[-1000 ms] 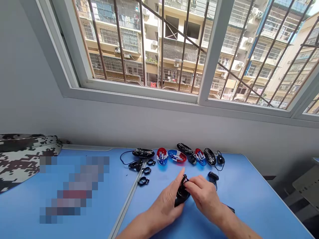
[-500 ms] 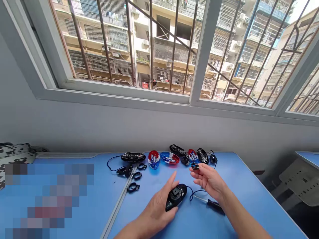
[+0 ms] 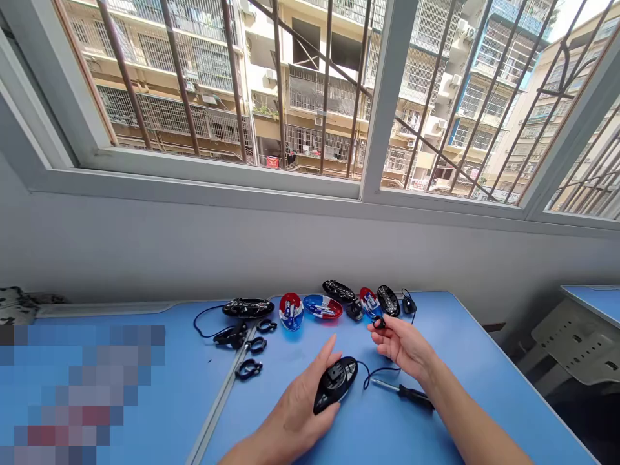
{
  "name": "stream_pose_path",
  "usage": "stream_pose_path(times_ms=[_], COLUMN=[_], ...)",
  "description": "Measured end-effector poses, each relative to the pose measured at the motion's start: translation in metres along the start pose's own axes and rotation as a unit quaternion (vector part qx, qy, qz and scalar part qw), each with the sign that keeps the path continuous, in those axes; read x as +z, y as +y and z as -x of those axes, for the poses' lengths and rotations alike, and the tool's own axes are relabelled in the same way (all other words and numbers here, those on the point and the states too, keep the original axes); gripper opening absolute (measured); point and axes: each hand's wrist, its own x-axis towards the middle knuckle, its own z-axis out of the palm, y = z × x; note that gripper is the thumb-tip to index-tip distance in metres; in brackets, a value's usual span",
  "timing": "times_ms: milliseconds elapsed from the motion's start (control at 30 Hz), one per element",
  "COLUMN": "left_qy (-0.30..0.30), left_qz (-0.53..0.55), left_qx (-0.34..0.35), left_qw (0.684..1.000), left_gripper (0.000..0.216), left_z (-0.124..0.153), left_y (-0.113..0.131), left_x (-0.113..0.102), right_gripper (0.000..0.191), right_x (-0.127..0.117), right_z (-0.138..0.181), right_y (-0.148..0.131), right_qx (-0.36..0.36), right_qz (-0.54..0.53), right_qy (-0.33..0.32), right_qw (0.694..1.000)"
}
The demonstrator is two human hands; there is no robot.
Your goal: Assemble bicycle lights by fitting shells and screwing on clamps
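Note:
My left hand [image 3: 301,402] is wrapped round the side of a black oval device [image 3: 340,380], thumb and fingers on opposite edges. A squarish mount shows on the device's upturned face, and a thin black cable [image 3: 369,373] runs from its far end toward the right. My right hand [image 3: 405,347] pinches a small black part [image 3: 379,323] between thumb and fingertips, above the table and apart from the device. What kind of part it is cannot be made out. Beside my right forearm lies a screwdriver [image 3: 414,396] with a black handle.
Several black ring clamps [image 3: 248,369] lie left, near the seam [image 3: 216,413] between blue tabletops. Along the wall are black oval pieces [image 3: 248,308], red-and-blue oval shells [image 3: 323,307] and a small black corded unit [image 3: 408,301]. A barred window [image 3: 217,179] rises behind.
The view has shifted, so the table items sit slightly further left. The small part in my right hand is turned differently. Both hands keep their hold.

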Motion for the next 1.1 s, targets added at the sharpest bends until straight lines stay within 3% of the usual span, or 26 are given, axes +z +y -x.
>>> stream_pose_path(times_ms=[367,600,800,933,1100], left_qy=[0.013,0.008,0.034,0.025,0.030], left_qz=[-0.003,-0.023,-0.039,-0.037,-0.044], left_qx=[0.012,0.020,0.110,0.173,0.184], left_qw=[1.000,1.000,0.993,0.984,0.981], left_gripper=[0.093,0.090,0.090,0.086,0.079], left_z=[-0.001,-0.001,0.000,-0.002,-0.002], left_y=[-0.006,-0.001,0.011,0.021,0.018], left_x=[0.005,0.002,-0.001,-0.004,-0.001], right_gripper=[0.009,0.021,0.041,0.043,0.045], right_x=[0.002,0.007,0.015,0.019,0.022], right_z=[0.004,0.010,0.025,0.033,0.036], right_y=[0.003,0.006,0.010,0.013,0.021], right_qx=[0.009,0.035,0.039,0.040,0.055], right_qz=[0.051,0.084,0.205,0.264,0.290], right_qy=[-0.027,-0.079,-0.195,-0.220,-0.226], right_qw=[0.998,0.993,0.958,0.938,0.929])
